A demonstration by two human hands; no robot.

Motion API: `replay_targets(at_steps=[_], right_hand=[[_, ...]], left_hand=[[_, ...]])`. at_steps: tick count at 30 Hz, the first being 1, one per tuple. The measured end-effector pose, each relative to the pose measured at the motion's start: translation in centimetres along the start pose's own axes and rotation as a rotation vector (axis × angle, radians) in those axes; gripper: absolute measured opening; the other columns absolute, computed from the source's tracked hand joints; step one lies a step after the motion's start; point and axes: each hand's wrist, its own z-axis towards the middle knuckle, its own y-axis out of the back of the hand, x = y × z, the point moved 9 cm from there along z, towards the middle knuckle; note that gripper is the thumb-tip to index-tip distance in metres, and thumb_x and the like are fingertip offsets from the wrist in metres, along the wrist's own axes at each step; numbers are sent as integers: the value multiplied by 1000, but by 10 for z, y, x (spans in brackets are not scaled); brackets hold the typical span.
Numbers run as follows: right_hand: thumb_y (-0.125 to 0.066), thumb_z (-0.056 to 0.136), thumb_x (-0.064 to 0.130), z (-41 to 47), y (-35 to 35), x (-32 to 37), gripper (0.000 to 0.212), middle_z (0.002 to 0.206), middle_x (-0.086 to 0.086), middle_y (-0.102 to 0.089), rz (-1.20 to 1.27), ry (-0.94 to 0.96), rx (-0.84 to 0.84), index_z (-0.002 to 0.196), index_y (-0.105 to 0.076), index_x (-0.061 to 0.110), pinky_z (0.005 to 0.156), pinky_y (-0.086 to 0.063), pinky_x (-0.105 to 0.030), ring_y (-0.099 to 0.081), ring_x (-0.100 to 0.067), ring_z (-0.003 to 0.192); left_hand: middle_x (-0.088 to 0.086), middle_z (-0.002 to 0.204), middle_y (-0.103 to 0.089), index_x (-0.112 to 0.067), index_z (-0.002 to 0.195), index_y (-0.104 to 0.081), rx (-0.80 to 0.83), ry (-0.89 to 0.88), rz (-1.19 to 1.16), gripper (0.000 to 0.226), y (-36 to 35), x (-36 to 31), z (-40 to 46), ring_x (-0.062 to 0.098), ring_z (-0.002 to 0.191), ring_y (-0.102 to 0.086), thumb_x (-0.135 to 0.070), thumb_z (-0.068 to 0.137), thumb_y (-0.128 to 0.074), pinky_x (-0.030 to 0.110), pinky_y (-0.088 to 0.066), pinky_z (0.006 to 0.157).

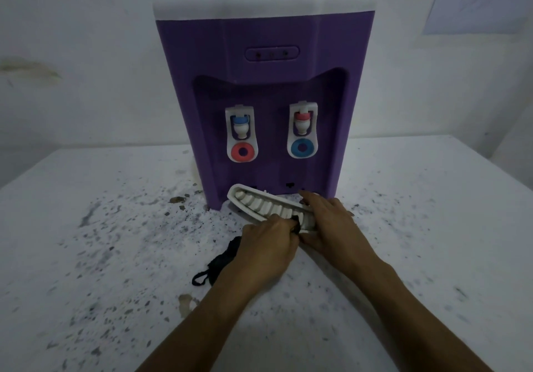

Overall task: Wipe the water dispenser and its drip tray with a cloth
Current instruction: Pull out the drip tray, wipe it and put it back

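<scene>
At the lower middle of the frame, just in front of the purple water dispenser (265,97), the white drip tray (259,206) is being held tilted off the speckled white table (86,242). It is being steadied by the right hand (326,221), whose fingers are lying along its right end and far edge, gripping it. A black cloth (222,259) is being gripped by the left hand (266,246), fingers curled, and is being pressed into the ribbed grille near the tray's near right corner; the rest of the cloth is trailing down to the table at lower left of the hands.

As a judgement, the tray stage is being worked through now: the tray is out of its slot, and only one corner is being rubbed. Whether the dispenser body has been wiped cannot be told. The tray is not yet refitted.

No brand, label or readable writing is being shown; only red and blue tap markings and a small panel of indicator dots are being seen.
</scene>
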Motion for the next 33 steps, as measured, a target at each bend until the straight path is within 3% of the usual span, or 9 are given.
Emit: replay_targets(at_steps=[3,6,13,18,21,25,27,30,33], right_hand=[[-74,78,31,-1,0,0,73,132,-1,-54,-3,12,-16,141,-37,21,93,-39,-32,-47,-22,115],[-75,77,31,-1,0,-2,74,132,-1,-54,1,18,-23,140,-38,21,92,-40,-33,-47,-22,115],[-78,73,28,0,-1,-3,71,127,-3,-56,25,43,-34,135,-45,18,90,-42,-35,-50,-25,111],[-79,70,30,-1,-6,-24,86,131,0,-49,78,4,187,143,-32,29,94,-39,-28,-47,-22,114],[-78,72,28,-5,1,-41,76,127,5,-57,104,-70,252,138,-39,30,88,-42,-21,-55,-14,107],[-76,75,22,-5,10,-37,55,114,4,-66,133,-10,197,126,-57,27,85,-46,-20,-62,-11,97],[-76,75,21,-4,12,-36,54,111,5,-68,157,6,173,126,-58,28,84,-48,-21,-63,-10,95],[-76,74,22,-5,12,-39,55,109,7,-68,179,23,149,126,-58,30,82,-49,-20,-63,-8,93],[-77,74,23,-6,11,-37,57,111,9,-67,202,41,140,127,-58,30,83,-48,-17,-62,-5,95]], left_hand=[[-8,81,-42,-27,105,-59,-1,-30,77,26,1,4,-2,11,73,-44,-25,98,-33,33,-37,80],[-3,95,-52,-33,117,-55,39,-30,119,30,-1,8,-1,16,89,-53,-26,99,-33,38,-37,91],[-5,106,-56,-38,122,-53,48,-8,126,34,2,10,-4,15,96,-54,-26,99,-32,39,-32,97],[-6,111,-54,-39,127,-51,81,16,54,36,1,11,-3,14,102,-53,-26,99,-31,42,-28,101],[-8,102,-52,-38,123,-53,72,15,36,34,2,10,-3,14,98,-54,-26,99,-32,42,-30,100],[-11,90,-46,-36,113,-58,5,-27,128,30,4,5,-6,13,91,-54,-26,98,-33,39,-32,97],[-10,80,-51,-32,101,-64,-123,-84,205,29,10,-2,-12,11,78,-55,-24,94,-37,40,-40,90],[-12,64,-53,-35,89,-68,-265,-146,255,32,14,-10,-21,7,57,-52,-25,80,-40,35,-47,67],[-14,68,-54,-39,97,-67,-271,-170,231,33,9,-16,-25,5,61,-54,-26,80,-41,32,-45,71]])
